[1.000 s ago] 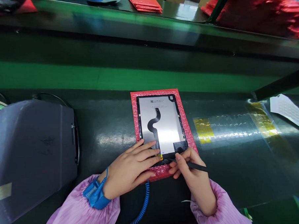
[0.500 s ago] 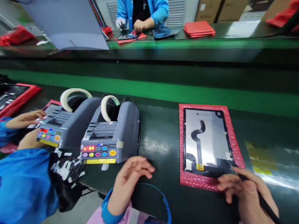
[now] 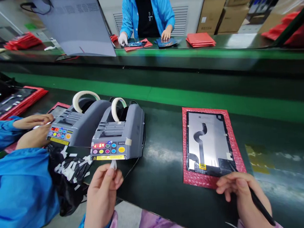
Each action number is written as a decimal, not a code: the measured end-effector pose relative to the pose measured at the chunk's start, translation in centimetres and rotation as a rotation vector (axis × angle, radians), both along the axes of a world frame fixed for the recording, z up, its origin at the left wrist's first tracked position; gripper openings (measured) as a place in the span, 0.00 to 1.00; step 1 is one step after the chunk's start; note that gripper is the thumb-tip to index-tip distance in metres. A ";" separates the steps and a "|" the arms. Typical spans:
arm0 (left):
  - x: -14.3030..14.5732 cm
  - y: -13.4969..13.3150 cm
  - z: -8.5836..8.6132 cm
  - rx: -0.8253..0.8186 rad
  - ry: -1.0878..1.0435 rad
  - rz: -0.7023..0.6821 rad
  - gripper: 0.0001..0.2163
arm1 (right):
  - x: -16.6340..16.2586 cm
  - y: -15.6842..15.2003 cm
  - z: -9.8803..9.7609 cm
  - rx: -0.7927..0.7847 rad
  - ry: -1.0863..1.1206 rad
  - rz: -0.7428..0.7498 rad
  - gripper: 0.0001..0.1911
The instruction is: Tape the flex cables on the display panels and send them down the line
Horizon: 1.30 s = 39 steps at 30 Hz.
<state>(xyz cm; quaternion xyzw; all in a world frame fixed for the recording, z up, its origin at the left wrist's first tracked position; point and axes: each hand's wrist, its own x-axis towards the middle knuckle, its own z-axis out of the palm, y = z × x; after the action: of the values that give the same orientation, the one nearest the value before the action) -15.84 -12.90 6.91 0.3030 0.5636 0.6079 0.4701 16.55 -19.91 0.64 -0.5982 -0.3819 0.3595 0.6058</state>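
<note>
My left hand (image 3: 105, 188) pinches the end of a short strip of white tape (image 3: 114, 164) at the front of the nearer grey tape dispenser (image 3: 134, 138), whose red display is lit. My right hand (image 3: 246, 194) holds a slim black pen-shaped tool (image 3: 260, 206) between thumb and fingers. Its tip is by the lower right corner of a flat display panel (image 3: 215, 138). That panel has a silver back, a curved dark ribbon cable (image 3: 201, 152) and a yellow patch at its lower end. Under it lies a red bubble-wrap sheet (image 3: 190, 179).
A second tape dispenser (image 3: 91, 120) stands to the left, with a co-worker's hands (image 3: 33, 134) beside it. A black bag with white tape scraps (image 3: 71, 168) hangs at the table edge. Across the bench, another person (image 3: 148, 20) handles items near stacked red pouches (image 3: 200, 39).
My left hand has moved left to the dispenser and closed on the tape strip. My right hand has shifted slightly left with the tool. Across the bench, the person's bare hand has moved right.
</note>
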 end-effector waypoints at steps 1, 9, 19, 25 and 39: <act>0.9 -0.4 0.0 0.018 -0.032 -0.053 0.14 | -0.9 0.0 1.0 0.013 -0.023 0.054 0.10; 8.5 -3.4 -1.5 0.121 -0.143 -0.639 0.09 | -6.7 2.6 7.8 -0.009 0.071 0.526 0.13; 9.5 -3.2 -0.8 0.225 0.091 -0.764 0.07 | -5.8 2.5 8.3 -0.113 0.204 0.533 0.16; 10.2 -2.6 -0.9 0.655 0.324 -0.742 0.08 | -6.2 1.4 7.1 -0.160 0.469 0.509 0.21; 12.1 -0.7 -0.8 0.516 0.546 -0.878 0.06 | -0.4 2.8 7.8 -0.117 0.022 0.527 0.27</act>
<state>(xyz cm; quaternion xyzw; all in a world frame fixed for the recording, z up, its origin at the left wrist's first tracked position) -3.73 -13.59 6.14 0.7593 0.3192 0.3734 0.4269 16.10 -17.08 8.42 -0.5081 -0.4965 0.5328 0.4599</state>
